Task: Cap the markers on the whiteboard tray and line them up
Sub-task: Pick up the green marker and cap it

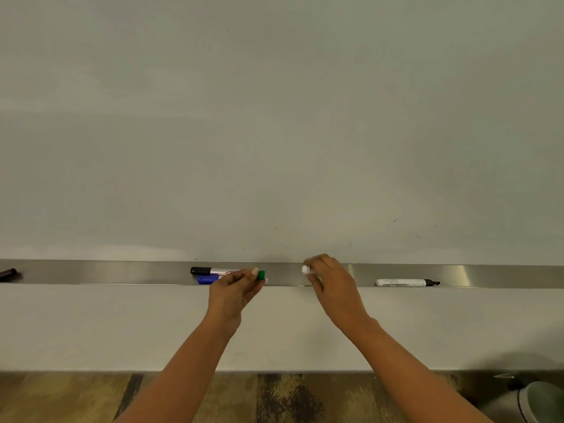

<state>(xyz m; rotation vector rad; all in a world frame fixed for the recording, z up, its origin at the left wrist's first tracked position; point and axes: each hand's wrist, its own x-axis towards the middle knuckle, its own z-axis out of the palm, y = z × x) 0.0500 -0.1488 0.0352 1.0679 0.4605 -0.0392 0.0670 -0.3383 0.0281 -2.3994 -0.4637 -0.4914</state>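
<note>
A long metal tray (91, 271) runs under the whiteboard. My left hand (233, 293) pinches a green cap (261, 275) just above the tray's front edge. My right hand (331, 283) grips a white marker (306, 269); only its white end shows past the fingers, pointing left toward the cap. Cap and marker are apart. A black-capped marker (210, 271) and a blue marker (209, 280) lie in the tray behind my left hand. Farther right rests a white marker with a bare black tip (406, 282).
A black object (8, 274), perhaps a cap or marker end, lies at the tray's far left. The whiteboard (274, 132) fills the upper view. Below is a pale wall band, wood-pattern floor and a round grey object (543, 401) at the bottom right.
</note>
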